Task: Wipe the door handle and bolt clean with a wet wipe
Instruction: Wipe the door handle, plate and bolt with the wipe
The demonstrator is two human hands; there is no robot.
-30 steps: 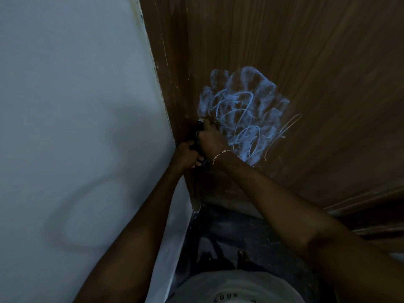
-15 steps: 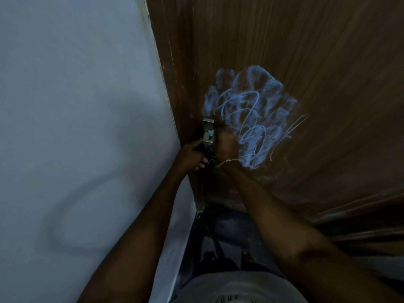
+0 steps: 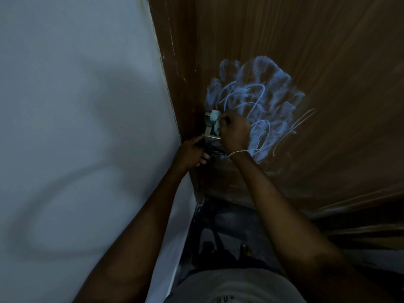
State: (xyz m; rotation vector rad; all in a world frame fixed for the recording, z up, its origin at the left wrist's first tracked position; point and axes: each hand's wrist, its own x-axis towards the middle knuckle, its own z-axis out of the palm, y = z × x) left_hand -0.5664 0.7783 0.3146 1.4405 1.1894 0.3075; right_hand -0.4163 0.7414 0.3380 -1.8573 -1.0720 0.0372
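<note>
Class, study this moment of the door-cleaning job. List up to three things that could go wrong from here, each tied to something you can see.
1. The right hand pinches the wipe against the metal bolt close to the blue chalk scribble; a stray stroke could smear chalk onto the metal.
2. The left hand sits at the door's edge by the wall; if it swings, fingers may get pinched.

Pale wipe [image 3: 215, 119] — on metal bolt [image 3: 208, 131]

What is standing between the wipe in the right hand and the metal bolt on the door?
Nothing visible. The right hand presses the wipe onto the metal bolt; the left hand grips the handle below.
</note>
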